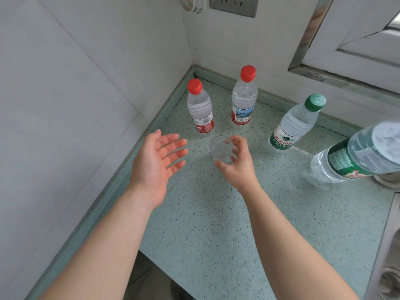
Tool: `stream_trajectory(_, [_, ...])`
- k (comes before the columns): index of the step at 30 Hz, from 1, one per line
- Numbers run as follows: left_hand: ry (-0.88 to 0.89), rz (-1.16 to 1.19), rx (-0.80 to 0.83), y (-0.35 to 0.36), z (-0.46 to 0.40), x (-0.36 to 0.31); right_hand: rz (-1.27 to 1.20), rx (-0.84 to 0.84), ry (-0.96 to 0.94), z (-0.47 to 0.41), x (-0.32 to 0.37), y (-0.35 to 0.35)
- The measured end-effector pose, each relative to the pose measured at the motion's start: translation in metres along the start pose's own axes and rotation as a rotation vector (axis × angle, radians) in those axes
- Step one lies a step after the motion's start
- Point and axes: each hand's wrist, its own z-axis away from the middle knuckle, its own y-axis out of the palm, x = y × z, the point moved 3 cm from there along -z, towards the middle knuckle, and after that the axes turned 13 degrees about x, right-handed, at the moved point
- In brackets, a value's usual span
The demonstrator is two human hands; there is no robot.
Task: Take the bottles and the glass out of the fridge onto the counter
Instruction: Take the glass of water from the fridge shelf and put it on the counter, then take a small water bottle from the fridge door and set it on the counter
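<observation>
My right hand point(239, 163) is shut on a small clear glass point(221, 149), held at or just above the speckled green counter point(216, 213). My left hand point(158, 156) hovers open to the left of the glass, palm turned inward, holding nothing. Behind them stand two water bottles with red caps, one on the left point(200, 109) and one further back point(244, 100). A green-capped bottle point(292, 126) stands to the right. A larger bottle with a green label point(355, 156) stands at the right edge, its top out of frame.
White tiled walls enclose the counter corner on the left and back. A wall socket point(233, 5) sits above the corner. A window frame point(324, 40) runs along the back right. A steel sink edge point(387, 245) lies at the right.
</observation>
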Motion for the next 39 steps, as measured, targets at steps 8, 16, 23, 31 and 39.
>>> stream_trajectory(8, [0.000,0.013,-0.018,-0.010,0.006,0.002,-0.037,0.073,0.071,0.009,-0.004,0.000])
stream_trajectory(16, [0.025,0.047,-0.058,-0.023,0.020,0.006,-0.251,-0.111,-0.021,0.041,0.042,-0.005])
stream_trajectory(23, [0.042,0.049,-0.052,-0.023,0.041,0.011,-0.501,-0.232,0.059,0.083,0.063,0.001])
stream_trajectory(31, [0.105,0.057,-0.076,-0.040,0.086,-0.002,-0.634,0.035,0.158,0.107,0.102,0.039])
stream_trajectory(39, [0.211,0.160,-0.300,-0.130,0.184,-0.005,-0.498,0.399,0.157,0.140,0.156,0.132])
